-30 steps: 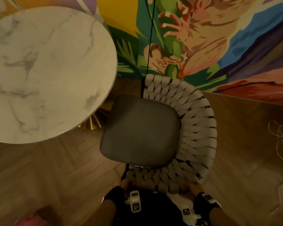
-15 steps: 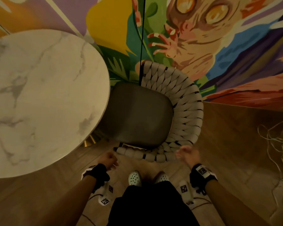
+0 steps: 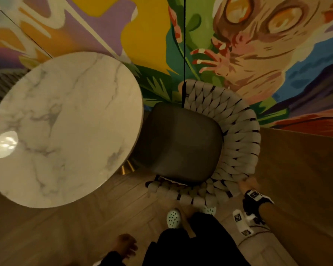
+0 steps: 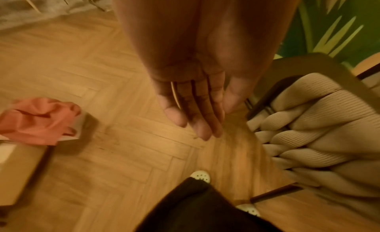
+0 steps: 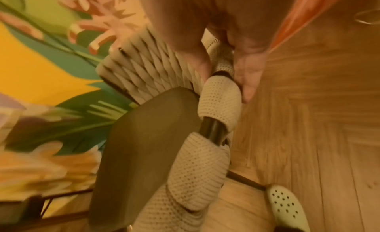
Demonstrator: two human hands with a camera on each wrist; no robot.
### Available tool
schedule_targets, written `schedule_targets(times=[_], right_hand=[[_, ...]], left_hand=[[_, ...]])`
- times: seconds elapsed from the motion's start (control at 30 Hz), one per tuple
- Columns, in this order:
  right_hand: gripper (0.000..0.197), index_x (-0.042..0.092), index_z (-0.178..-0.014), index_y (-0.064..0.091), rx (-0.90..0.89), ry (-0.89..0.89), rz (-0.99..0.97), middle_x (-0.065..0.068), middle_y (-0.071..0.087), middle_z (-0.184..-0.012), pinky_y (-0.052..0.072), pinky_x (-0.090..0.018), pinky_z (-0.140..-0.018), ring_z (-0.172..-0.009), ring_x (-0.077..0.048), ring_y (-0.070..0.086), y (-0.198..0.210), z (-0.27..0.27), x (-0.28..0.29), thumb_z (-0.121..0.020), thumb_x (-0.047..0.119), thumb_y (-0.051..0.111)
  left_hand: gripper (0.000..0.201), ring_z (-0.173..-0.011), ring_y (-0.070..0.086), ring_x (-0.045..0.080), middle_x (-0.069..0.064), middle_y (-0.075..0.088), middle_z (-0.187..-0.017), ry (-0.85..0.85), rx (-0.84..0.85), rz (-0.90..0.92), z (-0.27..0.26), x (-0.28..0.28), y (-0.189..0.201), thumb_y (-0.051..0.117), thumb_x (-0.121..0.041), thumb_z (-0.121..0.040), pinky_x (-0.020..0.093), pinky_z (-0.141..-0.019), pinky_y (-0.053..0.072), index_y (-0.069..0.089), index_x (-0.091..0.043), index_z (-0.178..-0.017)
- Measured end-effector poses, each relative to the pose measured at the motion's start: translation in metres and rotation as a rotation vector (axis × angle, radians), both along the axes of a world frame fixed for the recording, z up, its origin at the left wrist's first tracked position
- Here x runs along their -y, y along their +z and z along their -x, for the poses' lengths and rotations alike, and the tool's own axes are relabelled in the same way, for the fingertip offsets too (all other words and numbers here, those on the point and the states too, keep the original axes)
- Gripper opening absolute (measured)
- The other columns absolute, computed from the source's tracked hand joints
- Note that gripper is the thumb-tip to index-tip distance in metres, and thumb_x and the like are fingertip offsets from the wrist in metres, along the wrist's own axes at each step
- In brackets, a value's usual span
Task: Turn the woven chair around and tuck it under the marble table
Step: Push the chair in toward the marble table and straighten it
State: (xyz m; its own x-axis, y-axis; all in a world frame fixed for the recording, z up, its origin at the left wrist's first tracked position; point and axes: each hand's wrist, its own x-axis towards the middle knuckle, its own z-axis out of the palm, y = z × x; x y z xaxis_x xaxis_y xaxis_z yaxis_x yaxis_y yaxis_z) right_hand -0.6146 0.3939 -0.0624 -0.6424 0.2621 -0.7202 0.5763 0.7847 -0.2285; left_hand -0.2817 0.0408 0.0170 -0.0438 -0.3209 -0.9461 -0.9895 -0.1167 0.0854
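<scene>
The woven chair (image 3: 238, 146) has a grey seat (image 3: 181, 146) and faces the round marble table (image 3: 65, 127). The seat's front edge sits just under the tabletop rim. My right hand (image 3: 247, 184) grips the top rim of the chair's woven back. In the right wrist view the right hand (image 5: 225, 84) has its thumb on the inner side and its fingers (image 5: 248, 73) on the outer side. My left hand (image 3: 126, 246) hangs free, low and well left of the chair. It is open with straight fingers (image 4: 197, 118) over the floor, and the chair back (image 4: 318, 129) is to its right.
A painted mural wall stands close behind the chair, with a thin black cable (image 3: 184, 54) hanging in front of it. The table's gold base (image 3: 127, 167) shows beside the seat. My white shoes (image 3: 173, 217) stand behind the chair. A pink cloth (image 4: 39, 121) lies on a box at floor level on the left.
The chair has slid left, so its seat front now goes under the tabletop. My left hand has dropped back away from the chair. My right hand has taken hold of the back rim.
</scene>
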Motion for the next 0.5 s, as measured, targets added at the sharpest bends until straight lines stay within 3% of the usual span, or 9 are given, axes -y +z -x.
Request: schedule_targets(times=[0.13,0.2,0.27,0.33,0.4,0.5], right_hand=[[0.037,0.002,-0.111,0.058,-0.059,0.085,0.021,-0.027,0.060,-0.118,0.053,-0.047,-0.087,-0.097,-0.039,0.059,0.016,0.040,0.001,-0.092,0.032,0.049],[0.041,0.004,-0.126,0.049,-0.128,0.149,-0.025,-0.029,0.047,-0.134,0.047,-0.052,-0.097,-0.112,-0.042,0.052,0.039,0.065,0.010,-0.089,0.021,0.055],[0.064,0.014,-0.140,0.034,-0.303,0.217,0.043,-0.024,0.032,-0.146,0.039,-0.053,-0.106,-0.128,-0.043,0.038,0.067,0.089,0.032,-0.082,0.012,0.062],[0.058,0.015,-0.134,0.044,-0.434,0.273,0.248,-0.020,0.043,-0.139,0.042,-0.046,-0.103,-0.124,-0.039,0.045,0.093,0.101,0.077,-0.080,0.009,0.063],[0.040,0.014,-0.119,0.058,-0.395,0.408,0.420,-0.014,0.059,-0.125,0.046,-0.039,-0.097,-0.115,-0.032,0.056,0.109,0.088,0.129,-0.080,0.009,0.063],[0.033,0.011,-0.112,0.063,-0.106,0.692,0.407,-0.011,0.065,-0.120,0.048,-0.035,-0.096,-0.112,-0.029,0.060,0.093,0.028,0.187,-0.079,0.015,0.065]], left_hand=[[0.027,-0.028,0.055,0.019,0.011,0.061,-0.038,0.057,-0.006,0.044,-0.003,-0.002,0.013,0.057,-0.002,-0.090,0.022,-0.037,0.045,0.060,0.002,-0.063],[0.026,-0.029,0.055,0.016,0.006,0.063,-0.039,0.041,0.009,0.050,0.007,0.003,0.013,0.053,-0.006,-0.093,0.020,-0.039,0.041,0.059,-0.001,-0.068],[0.024,-0.034,0.057,0.016,0.007,0.065,-0.049,0.040,-0.027,0.049,0.025,0.004,0.019,0.050,-0.008,-0.095,0.020,-0.043,0.039,0.059,-0.003,-0.073],[0.021,-0.046,0.058,0.019,0.011,0.065,-0.063,0.057,-0.125,0.049,0.045,0.002,0.026,0.049,-0.008,-0.095,0.023,-0.048,0.041,0.060,-0.003,-0.078],[0.018,-0.057,0.060,0.022,0.012,0.066,-0.071,0.086,-0.221,0.061,0.060,0.000,0.032,0.049,-0.009,-0.096,0.025,-0.054,0.043,0.061,-0.004,-0.082],[0.019,-0.062,0.061,0.023,0.012,0.067,-0.075,0.040,-0.304,0.039,0.066,-0.001,0.038,0.049,-0.009,-0.096,0.027,-0.057,0.045,0.063,-0.006,-0.084]])
